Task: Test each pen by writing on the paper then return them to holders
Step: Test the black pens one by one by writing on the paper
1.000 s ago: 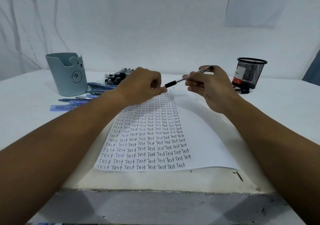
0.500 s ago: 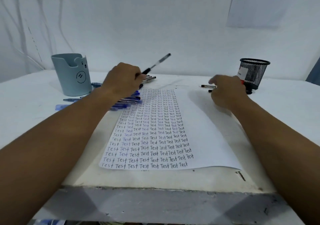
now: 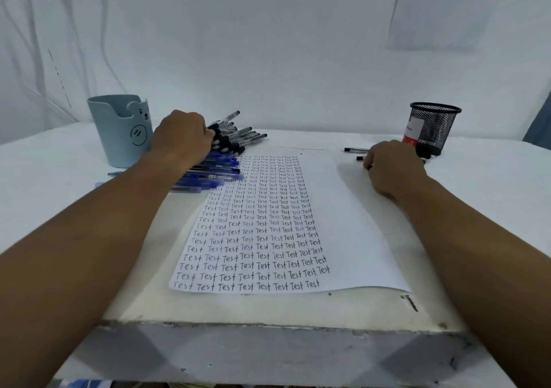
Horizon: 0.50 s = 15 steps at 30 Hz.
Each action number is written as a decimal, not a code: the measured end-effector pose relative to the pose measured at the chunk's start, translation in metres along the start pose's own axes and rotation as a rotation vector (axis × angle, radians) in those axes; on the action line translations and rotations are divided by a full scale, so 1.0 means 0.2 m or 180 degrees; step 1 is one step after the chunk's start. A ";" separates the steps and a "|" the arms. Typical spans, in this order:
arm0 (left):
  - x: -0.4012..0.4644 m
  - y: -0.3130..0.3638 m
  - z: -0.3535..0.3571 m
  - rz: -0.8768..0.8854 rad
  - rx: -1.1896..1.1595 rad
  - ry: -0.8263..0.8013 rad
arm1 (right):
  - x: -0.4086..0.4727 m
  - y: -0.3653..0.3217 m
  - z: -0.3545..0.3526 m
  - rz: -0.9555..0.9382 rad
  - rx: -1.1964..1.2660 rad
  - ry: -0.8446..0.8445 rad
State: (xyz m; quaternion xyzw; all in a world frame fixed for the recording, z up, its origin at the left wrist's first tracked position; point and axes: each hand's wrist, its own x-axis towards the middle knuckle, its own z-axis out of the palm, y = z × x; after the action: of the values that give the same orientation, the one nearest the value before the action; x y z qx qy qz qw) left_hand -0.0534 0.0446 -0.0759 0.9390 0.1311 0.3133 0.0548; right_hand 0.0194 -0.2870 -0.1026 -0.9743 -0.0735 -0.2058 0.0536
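pens (image 3: pixel 235 137) heaped off paper (image 3: pixel 343 223) left edge | left hand (image 3: pixel 182 138) on heap, right hand (image 3: pixel 390 163): hands' grip unclear

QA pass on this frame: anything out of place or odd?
Yes. Both holders, the blue bear cup and the black mesh cup, look empty; pens lie loose instead: a black pile and blue pile overlapping the paper.

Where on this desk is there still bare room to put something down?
The paper's unwritten right strip is bare, and so is the table right of it, below the mesh holder. The left is crowded: black pens and blue pens pile beside the blue cup.
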 end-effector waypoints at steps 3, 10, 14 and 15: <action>0.00 0.00 0.00 -0.0021 0.0010 -0.0022 | -0.02 -0.03 -0.03 -0.0231 0.0153 -0.0052; 0.00 0.00 -0.01 -0.0018 -0.0028 -0.0071 | -0.05 -0.14 -0.07 -0.0962 0.1025 -0.0111; 0.00 -0.01 0.00 -0.0031 -0.0031 -0.0112 | -0.03 -0.11 -0.06 -0.0772 0.0734 -0.0192; 0.00 -0.01 0.00 -0.0034 -0.0028 -0.0123 | -0.03 -0.10 -0.05 -0.0719 0.0646 -0.0249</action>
State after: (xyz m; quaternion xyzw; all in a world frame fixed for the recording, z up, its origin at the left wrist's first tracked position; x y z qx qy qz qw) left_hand -0.0533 0.0463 -0.0753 0.9439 0.1336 0.2954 0.0631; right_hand 0.0067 -0.2692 -0.0937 -0.9567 -0.2050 -0.1640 0.1254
